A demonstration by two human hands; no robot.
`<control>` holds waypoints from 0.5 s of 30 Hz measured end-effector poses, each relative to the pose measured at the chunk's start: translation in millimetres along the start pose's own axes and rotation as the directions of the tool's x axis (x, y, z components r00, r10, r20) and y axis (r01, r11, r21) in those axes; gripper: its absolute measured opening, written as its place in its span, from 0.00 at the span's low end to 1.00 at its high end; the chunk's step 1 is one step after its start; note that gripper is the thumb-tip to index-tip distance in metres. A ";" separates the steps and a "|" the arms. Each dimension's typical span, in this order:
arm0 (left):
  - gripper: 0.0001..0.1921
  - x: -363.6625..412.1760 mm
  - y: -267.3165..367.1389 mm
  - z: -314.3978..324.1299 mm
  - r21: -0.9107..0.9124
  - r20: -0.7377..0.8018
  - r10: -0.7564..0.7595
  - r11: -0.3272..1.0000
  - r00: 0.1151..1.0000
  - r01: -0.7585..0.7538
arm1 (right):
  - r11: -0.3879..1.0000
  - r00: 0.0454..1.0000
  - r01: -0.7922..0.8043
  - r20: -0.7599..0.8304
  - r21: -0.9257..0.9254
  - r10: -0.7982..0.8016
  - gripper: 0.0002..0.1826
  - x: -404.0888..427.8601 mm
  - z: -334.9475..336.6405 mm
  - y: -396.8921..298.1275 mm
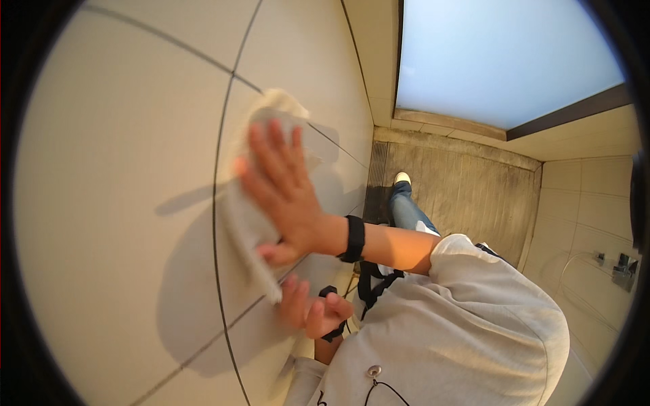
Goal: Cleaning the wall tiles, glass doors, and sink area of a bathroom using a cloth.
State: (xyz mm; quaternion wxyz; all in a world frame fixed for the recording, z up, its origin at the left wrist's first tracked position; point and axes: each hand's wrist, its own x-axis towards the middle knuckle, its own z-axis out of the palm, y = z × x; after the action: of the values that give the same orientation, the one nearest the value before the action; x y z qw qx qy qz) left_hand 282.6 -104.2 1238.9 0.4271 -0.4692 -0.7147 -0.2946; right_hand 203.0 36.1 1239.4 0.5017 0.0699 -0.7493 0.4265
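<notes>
My right hand (284,193), with a black band on its wrist, lies with spread fingers over a pale cloth (244,218) against a large light tiled wall (122,152). The cloth's upper part shows past my fingertips, and its lower edge hangs in a fold below the thumb. Motion blurs the fingers. My left hand (320,309) is near the cloth's lower corner, partly curled, with nothing visible in it; whether it touches the cloth is unclear. A dark band is on that wrist.
A frosted glass panel (497,61) with a dark frame is at the upper right. Below it lies a worn floor (457,188) with a slotted drain grate (377,162) along the wall. A metal fitting (623,271) is on the right tiled wall.
</notes>
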 end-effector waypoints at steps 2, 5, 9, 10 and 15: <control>0.16 -9.5 4.4 12.5 -0.118 0.206 -0.102 0.985 0.973 0.128 | 0.945 0.947 -0.304 -0.068 0.120 0.314 0.44 -44.1 -4.6 44.1; 0.14 -19.6 7.9 28.6 -0.149 0.415 -0.205 0.946 0.886 0.288 | 0.796 0.783 -0.575 -0.156 0.188 0.602 0.40 -111.8 8.7 87.2; 0.15 -19.7 10.9 36.7 -0.180 0.447 -0.142 0.953 0.883 0.245 | 0.654 0.639 -0.706 -0.154 0.273 0.754 0.39 -124.7 21.0 66.8; 0.15 -17.8 10.3 39.7 -0.113 0.376 -0.119 0.978 0.919 0.173 | 0.733 0.716 -0.616 -0.182 0.290 0.674 0.38 -111.3 22.4 50.4; 0.18 -6.0 -0.8 72.8 0.163 0.071 -0.013 0.987 0.997 0.001 | 0.998 0.999 0.024 0.032 0.066 -0.027 0.34 -12.5 3.9 5.2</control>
State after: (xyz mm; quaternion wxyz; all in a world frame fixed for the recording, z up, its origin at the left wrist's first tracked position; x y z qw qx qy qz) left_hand 258.8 -47.2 1199.9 0.4369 -0.4405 -0.7529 -0.2197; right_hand 203.6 32.5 1225.8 0.4923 0.1027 -0.7421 0.4431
